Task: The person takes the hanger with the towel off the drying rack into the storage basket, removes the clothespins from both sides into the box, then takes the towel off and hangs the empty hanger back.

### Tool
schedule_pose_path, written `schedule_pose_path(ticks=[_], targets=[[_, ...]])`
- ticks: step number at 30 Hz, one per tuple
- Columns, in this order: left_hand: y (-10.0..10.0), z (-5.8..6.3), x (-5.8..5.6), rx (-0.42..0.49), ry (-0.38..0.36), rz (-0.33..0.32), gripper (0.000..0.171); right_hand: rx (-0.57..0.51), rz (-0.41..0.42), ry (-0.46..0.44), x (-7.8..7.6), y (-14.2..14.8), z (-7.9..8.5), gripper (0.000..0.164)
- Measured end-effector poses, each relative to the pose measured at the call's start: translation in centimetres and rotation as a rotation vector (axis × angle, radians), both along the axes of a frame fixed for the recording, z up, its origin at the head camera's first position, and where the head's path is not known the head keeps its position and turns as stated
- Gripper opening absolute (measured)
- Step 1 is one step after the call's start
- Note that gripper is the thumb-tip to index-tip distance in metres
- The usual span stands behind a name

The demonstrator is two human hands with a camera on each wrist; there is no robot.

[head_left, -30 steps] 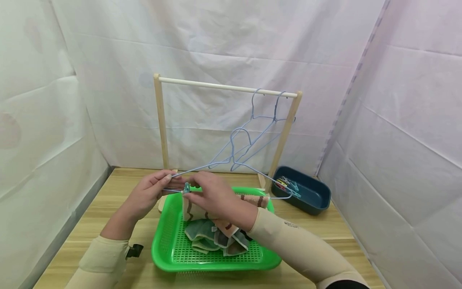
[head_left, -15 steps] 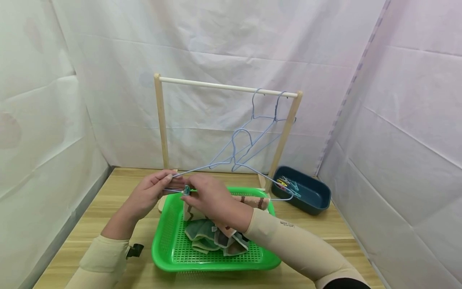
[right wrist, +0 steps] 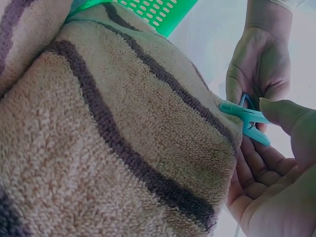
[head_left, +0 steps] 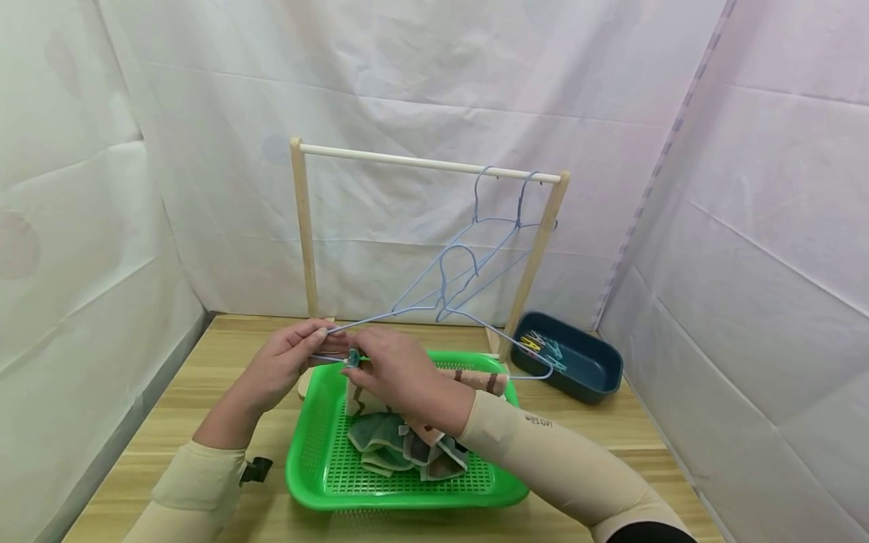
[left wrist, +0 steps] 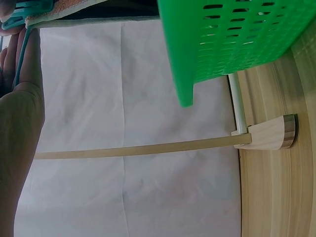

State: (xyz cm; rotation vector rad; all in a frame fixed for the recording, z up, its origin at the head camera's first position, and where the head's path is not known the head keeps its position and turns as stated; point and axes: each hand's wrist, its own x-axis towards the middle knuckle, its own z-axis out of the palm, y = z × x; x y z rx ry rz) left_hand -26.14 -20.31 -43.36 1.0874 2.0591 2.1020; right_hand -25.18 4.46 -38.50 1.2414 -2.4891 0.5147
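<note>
A blue wire hanger (head_left: 468,314) is held at its left end by my left hand (head_left: 288,358), thumb on the wire. Over its lower bar drapes a beige towel with brown wavy stripes (right wrist: 143,113). At the towel's left edge sits a teal clothespin (right wrist: 249,117), which bites the towel's edge at the bar. My right hand (head_left: 397,369) pinches that clothespin, thumb on one arm in the right wrist view. Much of the towel is behind my right hand in the head view. The left wrist view catches only part of my left hand (left wrist: 22,69).
Below stands a green basket (head_left: 407,501) with several folded cloths (head_left: 387,441). Behind it, a wooden rack (head_left: 421,162) carries two blue hangers (head_left: 498,220). A dark blue bin (head_left: 597,362) with several clothespins (head_left: 543,351) stands at the right, on a wooden table (head_left: 204,392).
The hanger has shifted slightly right and down. My right fingers have closed in around the clothespin, and the left hand keeps its hold with barely any movement.
</note>
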Motion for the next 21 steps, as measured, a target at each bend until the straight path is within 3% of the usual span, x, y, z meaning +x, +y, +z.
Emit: schedule_pose_path(ticks=[21], targets=[[0.16,0.24,-0.01,-0.023,-0.005,-0.002,0.036,-0.061,0.068,0.043,-0.46,0.33,-0.41,0.021]])
